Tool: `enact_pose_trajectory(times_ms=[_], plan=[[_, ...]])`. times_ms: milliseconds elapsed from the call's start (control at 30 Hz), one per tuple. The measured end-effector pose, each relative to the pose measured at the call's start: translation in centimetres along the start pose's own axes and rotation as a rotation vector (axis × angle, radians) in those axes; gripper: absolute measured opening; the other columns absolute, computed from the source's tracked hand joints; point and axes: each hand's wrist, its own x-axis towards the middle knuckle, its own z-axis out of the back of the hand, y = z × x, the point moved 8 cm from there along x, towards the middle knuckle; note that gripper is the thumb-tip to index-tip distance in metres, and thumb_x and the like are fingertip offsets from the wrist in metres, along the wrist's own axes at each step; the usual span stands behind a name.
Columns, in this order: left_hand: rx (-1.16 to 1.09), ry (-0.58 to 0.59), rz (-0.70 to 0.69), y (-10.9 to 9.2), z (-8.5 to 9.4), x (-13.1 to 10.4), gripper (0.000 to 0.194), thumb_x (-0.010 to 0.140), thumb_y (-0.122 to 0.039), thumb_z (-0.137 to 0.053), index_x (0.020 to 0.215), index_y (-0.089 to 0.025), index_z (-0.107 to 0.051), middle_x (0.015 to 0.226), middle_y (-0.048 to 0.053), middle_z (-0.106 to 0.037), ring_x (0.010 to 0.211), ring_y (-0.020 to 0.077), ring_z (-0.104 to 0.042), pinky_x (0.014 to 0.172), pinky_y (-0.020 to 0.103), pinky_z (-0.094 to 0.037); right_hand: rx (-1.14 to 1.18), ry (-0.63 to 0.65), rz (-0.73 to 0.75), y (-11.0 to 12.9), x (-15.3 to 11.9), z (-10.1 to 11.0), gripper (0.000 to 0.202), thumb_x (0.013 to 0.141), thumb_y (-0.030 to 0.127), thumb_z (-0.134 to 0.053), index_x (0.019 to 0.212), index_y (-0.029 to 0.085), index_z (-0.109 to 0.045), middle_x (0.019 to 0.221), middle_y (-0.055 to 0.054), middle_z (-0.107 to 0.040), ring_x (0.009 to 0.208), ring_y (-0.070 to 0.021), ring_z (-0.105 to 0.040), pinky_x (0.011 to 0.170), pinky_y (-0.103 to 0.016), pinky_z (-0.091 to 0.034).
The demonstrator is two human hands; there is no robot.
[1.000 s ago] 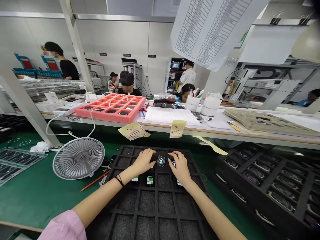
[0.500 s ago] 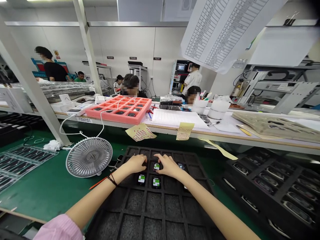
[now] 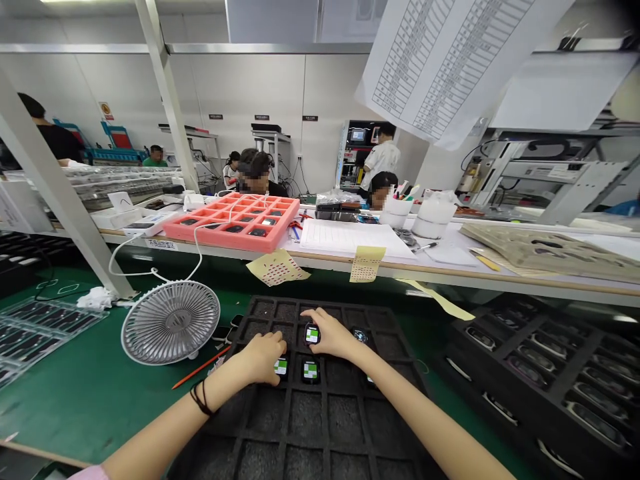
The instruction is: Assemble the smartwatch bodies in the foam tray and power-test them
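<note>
A black foam tray (image 3: 310, 410) with square cells lies in front of me, holding several smartwatches. My right hand (image 3: 333, 335) has its thumb and fingers around the edges of a lit smartwatch (image 3: 313, 334) in an upper cell. To its left and nearer me, my left hand (image 3: 263, 360) curls over a second lit smartwatch (image 3: 281, 368), covering its left side. A third smartwatch (image 3: 311, 371), also with a green and white screen, sits untouched between my arms. Beyond my right wrist is another smartwatch (image 3: 360, 335) with a dark round dial.
A white fan (image 3: 171, 323) and an orange stick (image 3: 200, 367) lie left of the tray. Stacked black trays (image 3: 540, 360) stand at the right. A shelf edge (image 3: 340, 267) crosses ahead, carrying a pink foam tray (image 3: 227, 237) and papers. Other people work beyond.
My left hand has come down toward me from the upper cells onto the left lit watch. My right hand stays at the upper watch. The view has shifted slightly.
</note>
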Motion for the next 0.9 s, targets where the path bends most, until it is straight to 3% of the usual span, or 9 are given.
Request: enact_pose_trajectory(times_ms=[167, 300, 433, 567, 633, 733, 900], plan=[[-0.025, -0.093, 0.021, 0.8, -0.6, 0.4, 0.049, 0.052, -0.023, -0.079, 0.094, -0.016, -0.054, 0.108, 0.011, -0.055, 0.100, 0.0314, -0.053, 0.084, 0.040, -0.042, 0.235, -0.065, 0.030, -0.1, 0.3, 0.7, 0.067, 0.056, 0.006, -0.067, 0.119, 0.023, -0.051, 0.099, -0.003, -0.047, 0.084, -0.0169, -0.053, 0.074, -0.029, -0.046], [-0.312, -0.227, 0.012, 2.3, -0.1, -0.3, 0.040, 0.055, -0.024, -0.070, 0.089, -0.017, -0.051, 0.099, 0.006, -0.056, 0.092, 0.0256, -0.055, 0.078, 0.034, -0.043, 0.770, -0.093, -0.084, -1.2, 0.0, 1.9, 0.061, 0.054, 0.014, -0.073, 0.111, 0.022, -0.053, 0.095, -0.001, -0.043, 0.067, -0.0099, -0.053, 0.058, -0.026, -0.049], [-0.901, -0.274, 0.004, 3.1, 0.7, 0.3, 0.038, 0.057, -0.027, -0.066, 0.088, -0.017, -0.048, 0.094, 0.006, -0.059, 0.092, 0.0230, -0.057, 0.076, 0.032, -0.044, 1.231, -0.163, -0.180, -1.8, -1.8, 3.4, 0.064, 0.052, 0.020, -0.079, 0.111, 0.022, -0.053, 0.089, 0.000, -0.050, 0.074, -0.0143, -0.060, 0.067, -0.031, -0.054], [-1.674, -0.109, -0.077, 0.3, 0.9, 2.6, 0.040, 0.058, -0.033, -0.065, 0.090, -0.018, -0.046, 0.110, 0.010, -0.060, 0.102, 0.0232, -0.058, 0.077, 0.030, -0.045, 1.459, -0.238, -0.290, -3.0, -4.4, 3.6, 0.060, 0.054, 0.019, -0.080, 0.109, 0.020, -0.057, 0.086, 0.000, -0.059, 0.082, -0.0155, -0.063, 0.081, -0.034, -0.053], [-1.902, -0.069, -0.081, -1.3, 0.8, 3.7, 0.039, 0.059, -0.032, -0.066, 0.090, -0.018, -0.046, 0.109, 0.010, -0.062, 0.099, 0.0204, -0.060, 0.074, 0.026, -0.044, 1.525, -0.250, -0.335, -3.6, -5.4, 2.9, 0.060, 0.054, 0.018, -0.080, 0.109, 0.020, -0.057, 0.089, -0.002, -0.061, 0.085, -0.0173, -0.064, 0.082, -0.033, -0.052], [-2.009, -0.080, -0.057, -2.6, -0.1, 5.0, 0.046, 0.055, -0.023, -0.073, 0.092, -0.017, -0.047, 0.100, 0.009, -0.065, 0.078, 0.0119, -0.060, 0.062, 0.019, -0.040, 1.555, -0.258, -0.357, -4.4, -6.4, 1.7, 0.063, 0.053, 0.015, -0.080, 0.111, 0.021, -0.055, 0.093, -0.002, -0.061, 0.083, -0.0168, -0.065, 0.075, -0.028, -0.053], [-1.894, -0.145, -0.075, -2.5, -1.9, 5.7, 0.060, 0.055, -0.017, -0.077, 0.106, -0.014, -0.044, 0.090, 0.007, -0.066, 0.057, 0.0037, -0.046, 0.051, 0.016, -0.030, 1.484, -0.223, -0.294, -4.5, -6.9, 1.0, 0.067, 0.053, 0.010, -0.080, 0.114, 0.023, -0.053, 0.099, -0.004, -0.060, 0.071, -0.0123, -0.059, 0.054, -0.021, -0.049]])
